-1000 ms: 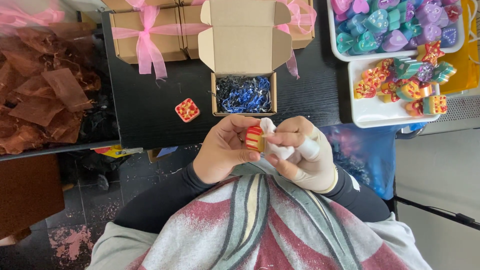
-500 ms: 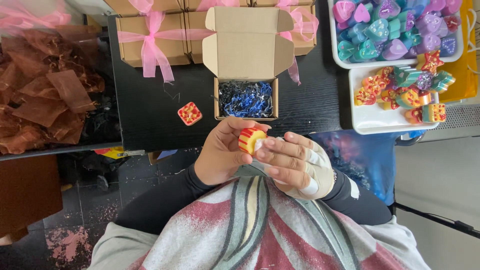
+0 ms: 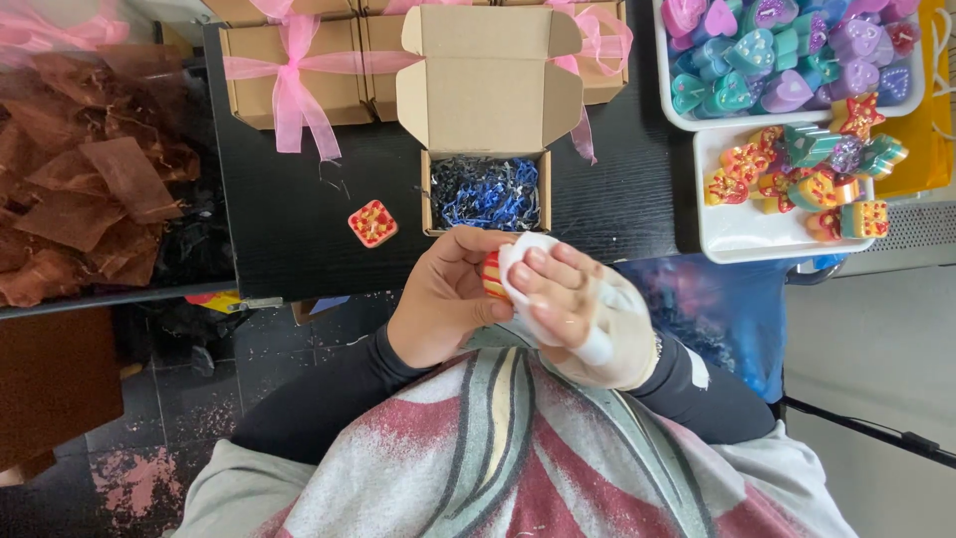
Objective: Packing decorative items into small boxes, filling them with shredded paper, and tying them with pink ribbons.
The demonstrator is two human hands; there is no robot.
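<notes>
From the head view, your left hand (image 3: 443,299) is clamped around a small red-and-yellow striped candle (image 3: 492,276), held in the air just in front of the open cardboard box (image 3: 487,189), over the table's near edge. Your right hand (image 3: 573,304) presses a white wipe (image 3: 528,261) over it, fingers curled on the cloth, so most of the candle is hidden. Watch that grip: only fingertips pinch the piece, and a hard rub could pop it loose to the floor below rather than onto the black table (image 3: 289,249). The blue shredded filling (image 3: 485,192) sits loose in the box, and a swinging elbow could drag it out. Left of the box, a square red candle (image 3: 372,222) lies alone near the edge; a sleeve could sweep it off. Right of the box, the white tray (image 3: 742,234) juts over the table's rim and could tip.
</notes>
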